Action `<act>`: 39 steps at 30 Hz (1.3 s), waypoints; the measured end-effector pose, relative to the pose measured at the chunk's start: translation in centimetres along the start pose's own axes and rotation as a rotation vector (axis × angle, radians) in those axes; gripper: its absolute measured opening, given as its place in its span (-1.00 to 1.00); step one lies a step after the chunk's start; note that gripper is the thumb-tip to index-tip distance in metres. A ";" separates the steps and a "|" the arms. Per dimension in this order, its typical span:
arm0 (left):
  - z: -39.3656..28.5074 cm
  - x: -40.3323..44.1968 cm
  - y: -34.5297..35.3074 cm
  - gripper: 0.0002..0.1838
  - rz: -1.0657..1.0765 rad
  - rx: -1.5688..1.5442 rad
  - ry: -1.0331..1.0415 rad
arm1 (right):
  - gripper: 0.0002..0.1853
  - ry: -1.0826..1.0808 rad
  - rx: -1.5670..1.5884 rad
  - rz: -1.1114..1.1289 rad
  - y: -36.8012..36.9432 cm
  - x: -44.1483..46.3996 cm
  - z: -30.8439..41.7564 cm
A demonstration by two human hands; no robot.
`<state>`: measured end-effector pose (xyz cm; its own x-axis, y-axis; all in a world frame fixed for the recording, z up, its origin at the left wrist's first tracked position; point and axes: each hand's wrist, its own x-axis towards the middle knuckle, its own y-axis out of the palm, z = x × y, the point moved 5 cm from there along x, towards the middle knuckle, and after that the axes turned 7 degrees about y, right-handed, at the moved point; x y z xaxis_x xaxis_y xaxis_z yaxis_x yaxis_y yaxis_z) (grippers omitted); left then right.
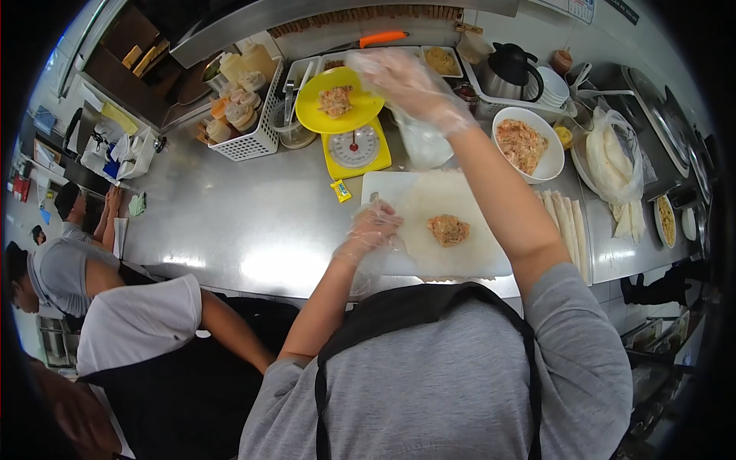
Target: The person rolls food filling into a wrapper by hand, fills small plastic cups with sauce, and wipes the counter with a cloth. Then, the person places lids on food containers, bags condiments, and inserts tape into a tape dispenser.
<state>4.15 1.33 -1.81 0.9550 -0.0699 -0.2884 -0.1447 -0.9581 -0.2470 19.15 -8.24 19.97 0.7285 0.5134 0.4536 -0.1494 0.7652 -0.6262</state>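
Note:
My right hand (410,88), in a clear plastic glove, is stretched out at the right rim of a yellow plate (310,115). Its fingers look extended, though slightly blurred. On that plate lies a lump of minced filling (335,101), and under it stands a yellow dial scale (355,147). My left hand (373,228), also gloved, is curled at the left edge of a white cutting board (391,264); what its fingers hold, if anything, is unclear. Another lump of filling (448,230) sits on a thin pale wrapper sheet (429,199) on the board.
A white bowl of minced filling (529,146) and long pale rolls (563,230) are at the right. A basket of bottles (245,142) stands left of the scale, near a small yellow packet (341,191). An orange-handled knife (383,37) lies behind. Co-workers (153,330) stand at left.

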 end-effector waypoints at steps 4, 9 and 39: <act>-1.9 -0.6 -1.7 -0.57 -0.198 0.184 0.110 | -0.55 0.105 0.137 -0.031 -3.2 -7.6 -2.2; -4.3 -1.7 -0.5 -0.57 -0.479 0.265 0.557 | -0.64 0.417 0.115 0.067 -3.3 -16.8 -6.6; -3.1 -1.7 3.8 -0.69 -0.173 0.589 0.582 | -0.23 0.763 0.984 0.106 -5.2 -22.3 -7.2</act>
<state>2.81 -3.08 0.63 0.9339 -0.2216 0.2806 0.0590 -0.6786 -0.7322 8.52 -26.47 8.55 0.8345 0.4864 -0.2591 -0.4278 0.8681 0.2518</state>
